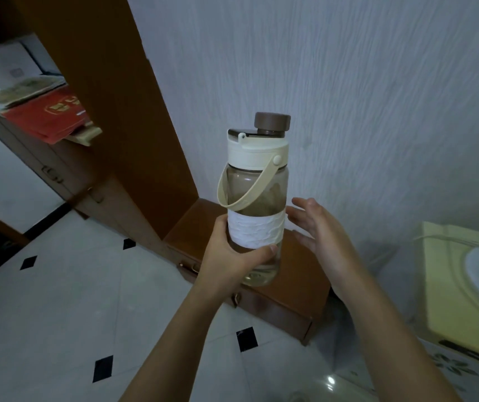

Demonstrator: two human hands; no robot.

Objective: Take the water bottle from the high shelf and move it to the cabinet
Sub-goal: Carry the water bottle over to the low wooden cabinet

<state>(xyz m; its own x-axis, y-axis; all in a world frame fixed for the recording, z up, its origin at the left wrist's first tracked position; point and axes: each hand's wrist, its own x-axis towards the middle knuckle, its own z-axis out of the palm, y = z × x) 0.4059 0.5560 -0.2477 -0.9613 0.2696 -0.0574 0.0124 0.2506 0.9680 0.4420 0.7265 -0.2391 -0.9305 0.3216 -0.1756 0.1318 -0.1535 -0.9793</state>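
A clear water bottle (257,195) with a cream lid, brown cap, cream carry strap and white textured band stands upright in mid-air at the centre of view. My left hand (229,253) grips its lower half, fingers wrapped around the white band. Just right of the bottle, my right hand (316,227) is open with fingers spread, close to the band but not touching it. Below and behind the bottle lies a low brown wooden cabinet (296,274) against the wall.
A tall brown shelf unit (134,111) rises at the left, with a red book (49,117) and papers on a ledge. White floor tiles with black diamonds spread below. A yellow box (464,288) sits at the right, against the textured white wall.
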